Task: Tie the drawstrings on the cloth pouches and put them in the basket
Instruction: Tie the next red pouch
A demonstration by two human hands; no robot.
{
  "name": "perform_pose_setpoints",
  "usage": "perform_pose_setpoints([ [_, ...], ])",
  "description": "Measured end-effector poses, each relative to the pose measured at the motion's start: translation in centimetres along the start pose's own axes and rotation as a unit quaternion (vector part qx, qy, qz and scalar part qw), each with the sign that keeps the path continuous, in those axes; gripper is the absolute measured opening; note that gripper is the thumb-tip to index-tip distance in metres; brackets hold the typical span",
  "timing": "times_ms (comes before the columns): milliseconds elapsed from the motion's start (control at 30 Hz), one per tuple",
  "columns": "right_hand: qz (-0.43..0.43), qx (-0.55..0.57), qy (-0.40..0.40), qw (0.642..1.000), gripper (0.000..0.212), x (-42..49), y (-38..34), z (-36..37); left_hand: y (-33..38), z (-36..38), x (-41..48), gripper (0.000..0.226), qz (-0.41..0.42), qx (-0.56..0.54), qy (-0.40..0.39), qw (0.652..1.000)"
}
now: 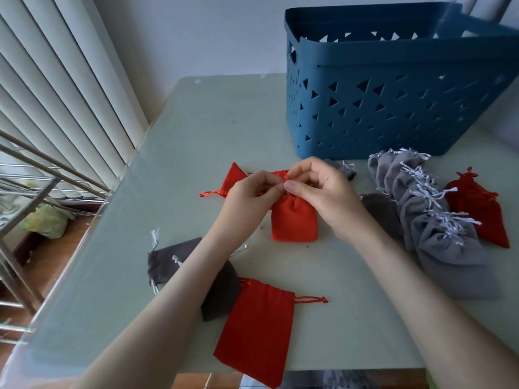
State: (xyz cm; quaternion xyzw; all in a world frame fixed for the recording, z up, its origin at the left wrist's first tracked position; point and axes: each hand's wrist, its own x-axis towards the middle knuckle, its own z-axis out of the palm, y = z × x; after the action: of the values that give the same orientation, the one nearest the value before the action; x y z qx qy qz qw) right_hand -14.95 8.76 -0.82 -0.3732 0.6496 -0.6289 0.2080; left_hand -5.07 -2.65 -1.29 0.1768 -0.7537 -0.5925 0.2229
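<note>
Fingers [273,183] of the left hand [251,193] and of the right hand [325,189] meet at the gathered neck of a red pouch [293,220]. Both sets are curled, pinching its red drawstring [285,176] between thumb and fingertips. The pouch lies on the pale bench [182,153] just in front of the blue basket [393,108], off the basket's near left corner, with its neck toward the basket and its body toward the person. What the basket holds cannot be seen.

A row of light grey pouches [438,220] with knotted white strings starts at the basket's front wall and runs toward the person, each overlapping the next. Beyond that row from the hands, also in front of the basket, lies a dark red pouch [480,209] with its neck drawn in. A second red pouch [233,178] sits left of the basket's corner, partly hidden behind the left hand. Well away from the basket, beneath the left forearm, dark grey pouches [171,259] lie with a flat red pouch [258,332] overlapping them, its string loop stretched out sideways.
</note>
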Motion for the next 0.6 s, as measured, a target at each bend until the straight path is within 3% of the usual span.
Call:
perform_pose_setpoints([
  [200, -0.040, -0.054, -0.013, 0.998, 0.015, 0.07, 0.13, -0.10, 0.26, -0.06, -0.01, 0.013, -0.005, 0.006, -0.016, 1.000],
  [367, -0.079, -0.083, 0.036, 0.993, 0.018, 0.26, 0.08, -0.16, 0.83, -0.29, -0.42, 0.019, -0.022, -0.012, -0.109, 0.994],
  [500, -0.109, -0.095, 0.038, 0.989, 0.008, 0.31, 0.12, -0.06, 0.71, -0.18, -0.45, 0.015, -0.026, -0.005, -0.101, 0.995],
  [600, -0.080, -0.048, 0.008, 0.996, 0.010, 0.05, -0.18, 0.18, 0.59, -0.16, -0.43, 0.011, -0.009, 0.023, -0.098, 0.995],
])
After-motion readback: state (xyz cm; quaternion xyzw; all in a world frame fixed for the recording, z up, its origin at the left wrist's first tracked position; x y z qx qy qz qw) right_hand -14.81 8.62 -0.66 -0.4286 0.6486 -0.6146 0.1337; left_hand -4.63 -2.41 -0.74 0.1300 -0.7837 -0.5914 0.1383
